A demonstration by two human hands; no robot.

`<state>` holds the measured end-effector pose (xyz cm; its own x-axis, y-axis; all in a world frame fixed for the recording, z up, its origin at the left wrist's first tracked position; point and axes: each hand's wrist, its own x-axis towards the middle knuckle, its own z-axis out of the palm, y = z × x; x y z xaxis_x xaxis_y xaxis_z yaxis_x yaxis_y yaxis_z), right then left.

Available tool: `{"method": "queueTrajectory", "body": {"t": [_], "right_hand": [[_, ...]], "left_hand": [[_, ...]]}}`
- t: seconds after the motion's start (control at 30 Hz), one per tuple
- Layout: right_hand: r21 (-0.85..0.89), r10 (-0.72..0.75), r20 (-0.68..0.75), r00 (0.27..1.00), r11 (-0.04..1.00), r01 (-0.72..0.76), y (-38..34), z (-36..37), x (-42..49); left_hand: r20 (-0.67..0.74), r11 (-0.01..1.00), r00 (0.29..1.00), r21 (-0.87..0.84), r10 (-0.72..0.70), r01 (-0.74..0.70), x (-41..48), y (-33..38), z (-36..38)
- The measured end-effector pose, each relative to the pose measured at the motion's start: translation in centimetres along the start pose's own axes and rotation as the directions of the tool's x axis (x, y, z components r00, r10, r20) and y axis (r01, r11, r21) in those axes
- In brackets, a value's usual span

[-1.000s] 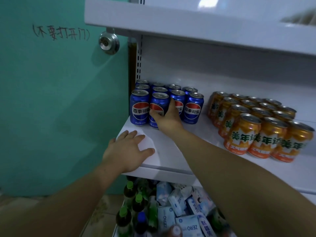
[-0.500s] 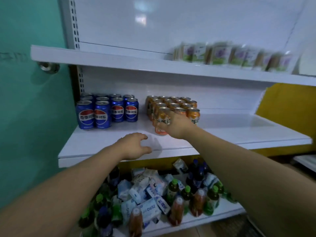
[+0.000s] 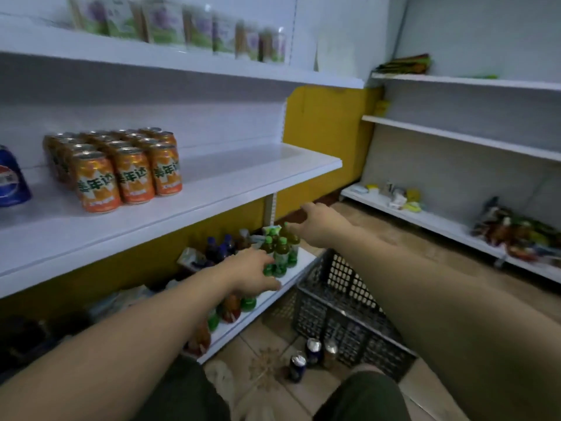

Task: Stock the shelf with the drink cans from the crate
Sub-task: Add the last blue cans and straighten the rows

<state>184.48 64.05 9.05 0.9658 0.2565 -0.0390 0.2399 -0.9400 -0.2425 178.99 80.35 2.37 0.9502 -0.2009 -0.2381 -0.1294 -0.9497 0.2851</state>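
A block of orange cans (image 3: 121,171) stands on the white middle shelf (image 3: 230,180), with a blue can (image 3: 10,180) at the far left edge. A dark plastic crate (image 3: 340,302) sits on the floor below the shelf's right end. Three cans (image 3: 312,354) stand on the tiles just in front of the crate. My left hand (image 3: 255,271) hovers empty over the bottles of the bottom shelf, fingers relaxed. My right hand (image 3: 315,220) reaches out above the crate's far end, fingers loosely spread, holding nothing.
The bottom shelf (image 3: 288,278) holds green-capped bottles (image 3: 280,253), dark bottles and packets. Cartons (image 3: 170,25) line the top shelf. A second white shelving unit (image 3: 461,138) with scattered snack packs (image 3: 516,232) stands at the right. My knees show at the lower edge.
The view has swung right and down from the blue cans to the crate. My right hand left the orange cans and my left hand left the shelf edge; both moved down toward the crate.
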Motion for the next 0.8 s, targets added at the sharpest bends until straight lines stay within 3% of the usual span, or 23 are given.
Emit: {"method": "queueTrajectory", "body": {"t": [0.3, 0.57, 0.8], "right_hand": [[-0.018, 0.248, 0.196, 0.949, 0.968, -0.250, 10.8, 6.8, 0.6], [-0.006, 0.371, 0.420, 0.828, 0.914, -0.407, 19.0, 19.1, 4.2], [0.006, 0.314, 0.604, 0.732, 0.917, -0.398, 23.0, 33.2, 8.1]], "left_hand": [[0.264, 0.988, 0.956, -0.115, 0.129, -0.102, 9.4, 2.7, 10.6], [0.450, 0.957, 0.890, -0.280, 0.067, 0.070, 16.4, -1.1, 23.1], [0.510, 0.901, 0.860, -0.371, -0.006, 0.226, 22.9, -5.1, 32.4]]}}
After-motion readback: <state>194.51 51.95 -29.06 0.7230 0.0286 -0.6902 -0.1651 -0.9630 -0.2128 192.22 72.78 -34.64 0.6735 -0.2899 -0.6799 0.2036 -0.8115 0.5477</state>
